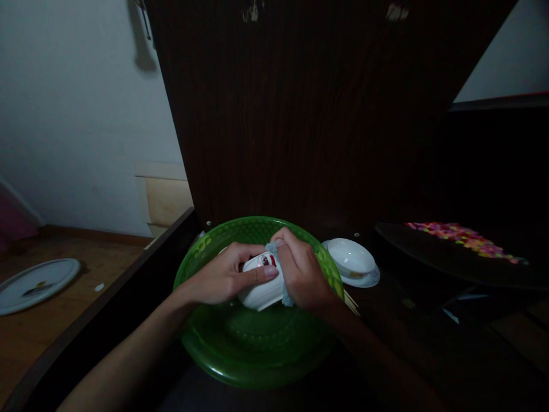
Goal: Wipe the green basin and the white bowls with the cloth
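Over a green basin (pixel 257 366), my left hand (pixel 227 274) is closed around a white bowl (pixel 259 294) tilted on its side, its thumb lying across the outside. A small red and dark mark shows on the bowl. Against the bowl's right side, my right hand (pixel 302 272) grips a light blue-grey cloth (pixel 287 298), with its fingers partly hidden behind the bowl. Some of what lies in the basin is covered by my hands.
Right of the basin, another white bowl (pixel 349 256) sits on a white plate (pixel 372 278), near thin chopsticks (pixel 350 302). A dark upright panel (pixel 278 114) stands behind. Pink and yellow decoration (pixel 467 240) lies at far right; a round white lid-like thing (pixel 55 274) is lower left.
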Demonstrator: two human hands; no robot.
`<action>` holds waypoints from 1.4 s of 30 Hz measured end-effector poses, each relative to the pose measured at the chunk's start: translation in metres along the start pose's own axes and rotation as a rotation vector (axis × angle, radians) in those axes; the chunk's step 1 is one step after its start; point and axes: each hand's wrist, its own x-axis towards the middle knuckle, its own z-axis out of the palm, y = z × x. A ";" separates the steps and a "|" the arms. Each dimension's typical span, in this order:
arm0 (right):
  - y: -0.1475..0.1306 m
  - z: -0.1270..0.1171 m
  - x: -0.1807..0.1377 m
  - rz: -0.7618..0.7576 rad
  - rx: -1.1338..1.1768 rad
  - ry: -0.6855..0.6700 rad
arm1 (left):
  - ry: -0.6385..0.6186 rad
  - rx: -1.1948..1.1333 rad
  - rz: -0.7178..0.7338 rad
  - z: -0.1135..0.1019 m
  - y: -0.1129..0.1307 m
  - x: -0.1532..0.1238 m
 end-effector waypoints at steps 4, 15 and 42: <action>-0.004 -0.007 0.001 0.025 0.020 0.005 | 0.042 -0.036 0.019 0.000 0.004 -0.001; 0.014 -0.020 0.019 0.389 0.780 0.162 | 0.050 -0.166 0.137 -0.011 0.007 -0.011; 0.010 -0.017 0.011 0.180 0.381 0.274 | 0.152 0.093 0.171 -0.011 0.010 -0.006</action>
